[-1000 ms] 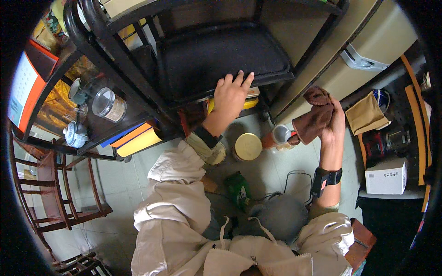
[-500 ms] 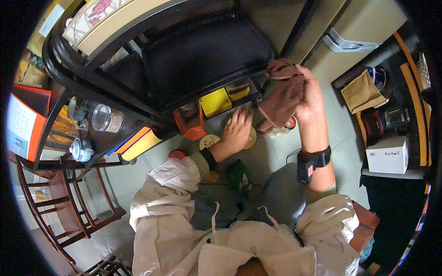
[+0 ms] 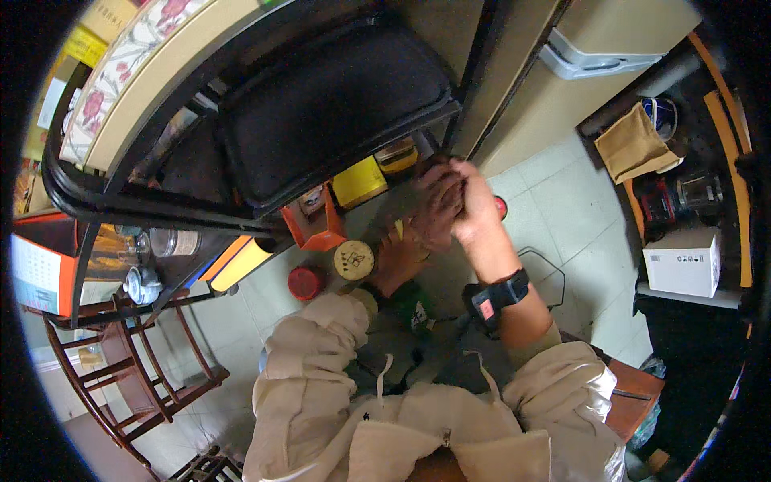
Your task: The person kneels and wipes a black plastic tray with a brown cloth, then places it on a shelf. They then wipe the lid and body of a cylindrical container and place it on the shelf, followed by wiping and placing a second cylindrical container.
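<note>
My right hand (image 3: 477, 204) is closed round a crumpled brown cloth (image 3: 438, 207), blurred by motion. Just left of the cloth, my left hand (image 3: 399, 259) is low over the floor, its fingers apart and somewhat smeared; whether the cloth touches it I cannot tell. A round tin with a cream lid (image 3: 354, 260) is beside my left hand, with a red round lid (image 3: 305, 283) further left. Below that hand is a green packet (image 3: 418, 309), partly in shadow. A red-topped jar (image 3: 501, 208) peeks out behind my right hand.
A black rack (image 3: 337, 104) stands ahead, with an orange open box (image 3: 315, 227) and a yellow box (image 3: 359, 183) at its foot. A beige cabinet (image 3: 534, 104) rises beyond. At right, a shelf holds a white box (image 3: 683, 261) and a brown paper bag (image 3: 637, 145). A wooden chair (image 3: 140, 361) is at left.
My right hand has brought the brown cloth leftward and down, close to my left hand. The cream-lidded tin and red lid, partly covered before, now show more fully. The whole view has shifted slightly.
</note>
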Tool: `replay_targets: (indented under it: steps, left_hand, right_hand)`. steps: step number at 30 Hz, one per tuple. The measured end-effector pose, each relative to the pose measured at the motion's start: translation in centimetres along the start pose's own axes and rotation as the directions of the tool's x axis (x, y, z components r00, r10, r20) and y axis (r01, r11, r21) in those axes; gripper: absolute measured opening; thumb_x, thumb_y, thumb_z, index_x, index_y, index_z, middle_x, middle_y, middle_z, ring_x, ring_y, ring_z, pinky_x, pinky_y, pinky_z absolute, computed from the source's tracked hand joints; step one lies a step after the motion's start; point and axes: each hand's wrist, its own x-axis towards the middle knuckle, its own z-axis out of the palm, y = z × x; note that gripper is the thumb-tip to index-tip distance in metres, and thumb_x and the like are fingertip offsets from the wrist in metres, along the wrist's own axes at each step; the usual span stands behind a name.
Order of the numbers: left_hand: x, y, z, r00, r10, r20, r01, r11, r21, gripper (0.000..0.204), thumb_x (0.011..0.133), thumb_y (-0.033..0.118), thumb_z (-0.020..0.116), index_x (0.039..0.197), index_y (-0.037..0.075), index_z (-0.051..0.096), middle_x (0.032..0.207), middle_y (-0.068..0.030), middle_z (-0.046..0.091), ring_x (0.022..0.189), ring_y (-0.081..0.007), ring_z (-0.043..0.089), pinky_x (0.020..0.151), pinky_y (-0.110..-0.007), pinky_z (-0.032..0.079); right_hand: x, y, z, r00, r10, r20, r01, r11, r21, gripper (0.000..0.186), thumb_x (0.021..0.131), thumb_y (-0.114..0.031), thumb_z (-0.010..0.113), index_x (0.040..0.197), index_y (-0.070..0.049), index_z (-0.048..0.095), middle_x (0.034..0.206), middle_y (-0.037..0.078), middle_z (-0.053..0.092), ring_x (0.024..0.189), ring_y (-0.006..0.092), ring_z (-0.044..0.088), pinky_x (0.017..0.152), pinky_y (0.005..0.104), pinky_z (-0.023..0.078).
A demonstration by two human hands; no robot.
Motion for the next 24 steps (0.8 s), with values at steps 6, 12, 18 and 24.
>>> replay_targets:
  steps: [6,12,18,24]
  left_hand:
    - [-0.1,-0.4,1.4,0.997,0.001,-0.075,-0.003,1.0,-0.029,0.109,0.07,0.056,0.075,0.147,-0.003,0.025,0.14,-0.028,0.032,0.12,-0.0473,0.036,0.101,-0.057,0.035]
    - [-1.7,1.9,-1.9,0.98,-0.188,0.071,0.186,0.982,0.026,0.113,0.07,0.052,0.074,0.148,-0.005,0.015,0.135,-0.0351,0.031,0.121,-0.0486,0.036,0.103,-0.057,0.034]
    - [-4.0,4.8,-10.7,0.978,-0.194,-0.079,0.179,0.969,-0.169,0.113,0.068,0.045,0.08,0.147,-0.003,0.015,0.137,-0.0344,0.029,0.125,-0.0543,0.032,0.106,-0.059,0.031]
    - [-6.2,6.5,-17.4,0.945,-0.212,-0.249,0.14,0.95,-0.278,0.113,0.064,0.039,0.085,0.146,-0.002,0.019,0.139,-0.0323,0.028,0.129,-0.0529,0.031,0.107,-0.056,0.034]
  right_hand:
    - [-0.9,1.3,0.2,0.951,0.053,-0.304,-0.135,0.956,-0.259,0.021,0.095,-0.024,0.054,0.098,-0.005,0.062,0.086,0.011,0.068,0.072,0.0182,0.064,0.062,0.0275,0.054]
    - [0.3,-1.5,0.0,0.892,0.097,-0.441,-0.262,0.907,-0.33,0.024,0.092,-0.028,0.059,0.102,-0.006,0.063,0.087,0.008,0.069,0.077,0.0223,0.065,0.069,0.0364,0.055]
    - [1.5,-3.6,2.3,0.938,0.097,-0.333,-0.244,0.868,-0.433,0.025,0.091,-0.031,0.062,0.101,-0.009,0.063,0.093,0.009,0.069,0.078,0.0272,0.068,0.073,0.044,0.056]
    - [2.0,-2.9,4.6,0.989,-0.101,-0.109,-0.022,0.623,-0.782,0.05,0.091,-0.034,0.065,0.129,-0.005,0.05,0.113,0.008,0.065,0.095,0.0234,0.065,0.079,0.0405,0.055]
